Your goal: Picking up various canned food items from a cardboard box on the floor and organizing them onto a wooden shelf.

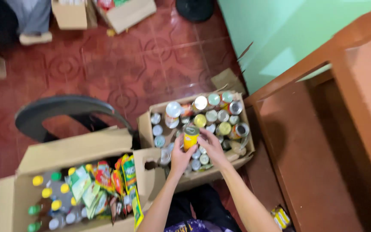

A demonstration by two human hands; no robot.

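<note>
Both of my hands are closed around a yellow can [190, 137] with a silver top, held just above an open cardboard box [145, 129] full of several tins. My left hand [180, 154] grips the can's left side. On its right side my right hand [211, 146] does the same. The tins in the box stand upright, their round lids showing silver, gold and pale green [213, 115]. My forearms come up from the bottom edge of the view.
A larger open cardboard box [71, 150] at the lower left holds bottles with yellow and green caps [48, 193] and colourful sachets [108, 180]. A dark chair back [61, 109] stands behind it. Brown wooden shelving [318, 141] fills the right. More boxes [127, 15] lie on the red tiled floor.
</note>
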